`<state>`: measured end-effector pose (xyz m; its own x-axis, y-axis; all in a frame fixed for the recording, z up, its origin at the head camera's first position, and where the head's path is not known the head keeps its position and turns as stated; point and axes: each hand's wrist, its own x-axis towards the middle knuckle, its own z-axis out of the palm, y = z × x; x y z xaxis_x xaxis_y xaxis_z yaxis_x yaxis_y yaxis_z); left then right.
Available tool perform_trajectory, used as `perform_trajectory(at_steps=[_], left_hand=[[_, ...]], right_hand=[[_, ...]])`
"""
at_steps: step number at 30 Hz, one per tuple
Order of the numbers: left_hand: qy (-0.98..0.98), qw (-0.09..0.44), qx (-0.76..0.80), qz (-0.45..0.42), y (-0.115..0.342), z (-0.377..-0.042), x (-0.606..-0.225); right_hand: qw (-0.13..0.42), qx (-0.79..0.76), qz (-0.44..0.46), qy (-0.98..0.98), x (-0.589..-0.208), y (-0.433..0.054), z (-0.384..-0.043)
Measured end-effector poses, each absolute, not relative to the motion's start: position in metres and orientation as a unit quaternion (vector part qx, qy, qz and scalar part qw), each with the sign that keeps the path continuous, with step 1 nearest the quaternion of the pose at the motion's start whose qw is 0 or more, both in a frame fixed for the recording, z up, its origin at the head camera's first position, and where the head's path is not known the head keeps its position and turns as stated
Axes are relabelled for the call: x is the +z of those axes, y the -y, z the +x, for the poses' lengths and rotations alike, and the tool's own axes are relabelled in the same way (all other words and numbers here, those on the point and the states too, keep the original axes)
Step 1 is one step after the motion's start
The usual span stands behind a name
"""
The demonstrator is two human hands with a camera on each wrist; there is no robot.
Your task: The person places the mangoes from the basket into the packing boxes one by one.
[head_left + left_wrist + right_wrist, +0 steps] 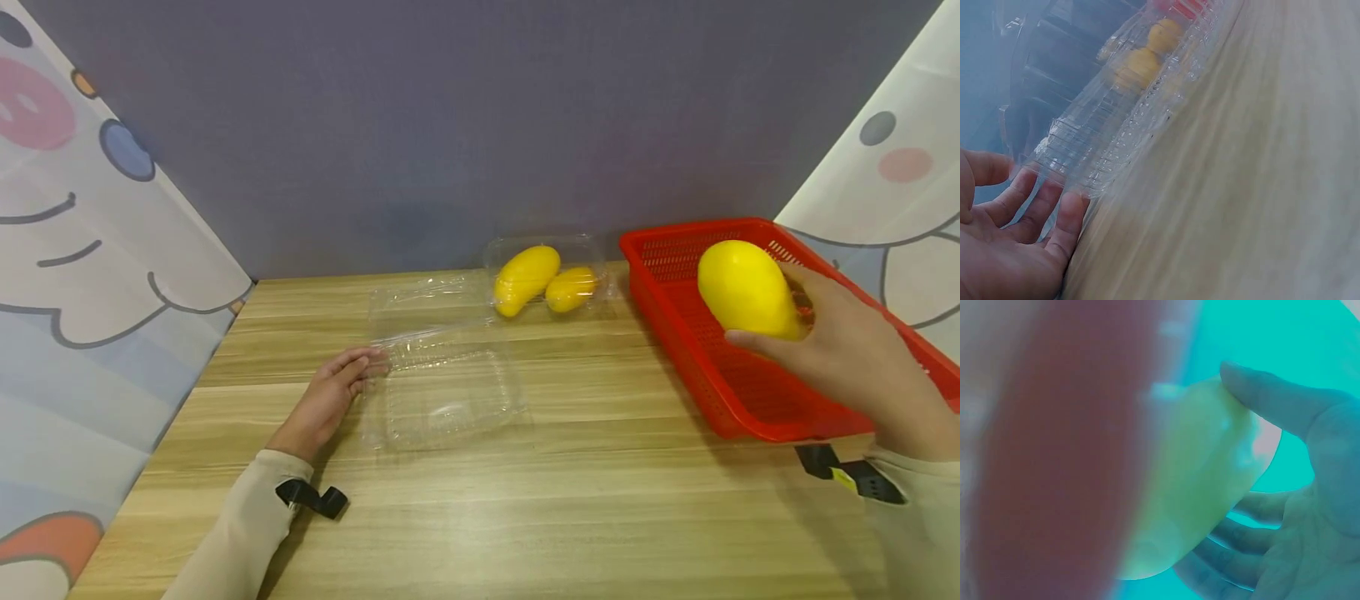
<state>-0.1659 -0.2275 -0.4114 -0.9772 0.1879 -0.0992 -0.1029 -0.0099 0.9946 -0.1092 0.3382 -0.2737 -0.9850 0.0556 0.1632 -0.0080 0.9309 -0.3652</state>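
In the head view my right hand (847,350) grips a large yellow mango (746,287) above the red basket (678,350). The right wrist view has the thumb and fingers curled round the mango (1204,487), with a blurred red band across its left part. At the table's middle lies an unfolded clear plastic clamshell box (450,400), nothing in its tray. My left hand (330,400) holds the box's left edge. Up close in the left wrist view, the thumb and fingertips of the left hand (1016,231) are at the edge of the clear box (1072,144).
Behind the clamshell, against the grey wall (450,133), stands another clear box (585,242) holding a larger mango (527,279) and a smaller one (572,289). The red basket takes up the right side of the wooden table (525,517). Cartoon-printed panels (67,275) flank both sides.
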Motion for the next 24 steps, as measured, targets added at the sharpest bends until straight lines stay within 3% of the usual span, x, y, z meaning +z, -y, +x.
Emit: perform_trajectory(at_steps=[24], left_hand=[[-0.689, 0.103, 0.716, 0.049, 0.229, -0.162, -0.415]], right_hand=[[0.091, 0.195, 0.055, 0.975, -0.265, -0.282, -0.097]])
